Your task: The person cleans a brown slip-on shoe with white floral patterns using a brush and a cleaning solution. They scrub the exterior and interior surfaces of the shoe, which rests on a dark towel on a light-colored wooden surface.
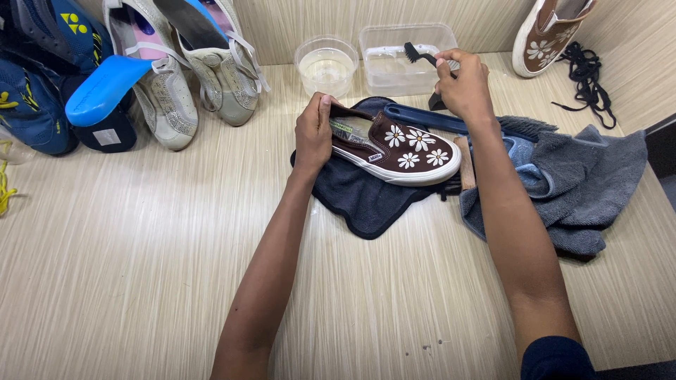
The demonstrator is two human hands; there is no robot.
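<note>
Near the middle of the frame, slightly above centre, lies the brown slip-on shoe [398, 144] with white daisies, resting on its sole on a dark blue cloth [366, 197] spread over the pale wood-grain table [141, 267]. Your left hand [314, 134] is closed on the shoe's heel end, fingers curled over the collar. Your right hand [461, 84] is up and to the right of the shoe, fingers pinched shut around the handle of a small black brush [415, 53], whose head sits over the rectangular clear tub [405, 56] at the upper centre. Just left of that tub stands a round clear bowl [326, 67] with liquid in it. Behind the shoe, a long blue handle [429, 119] lies across the cloth, and a wooden piece [465, 163] shows just beyond the toe. A grey towel [577, 183] is bunched at the right of the frame, touching the dark cloth. The matching daisy shoe [546, 32] leans in the upper right corner, with black laces [584, 74] beside it. In the upper left you have a pair of worn white sneakers [190, 77], a blue insole [105, 88] and blue sports shoes [39, 77].
</note>
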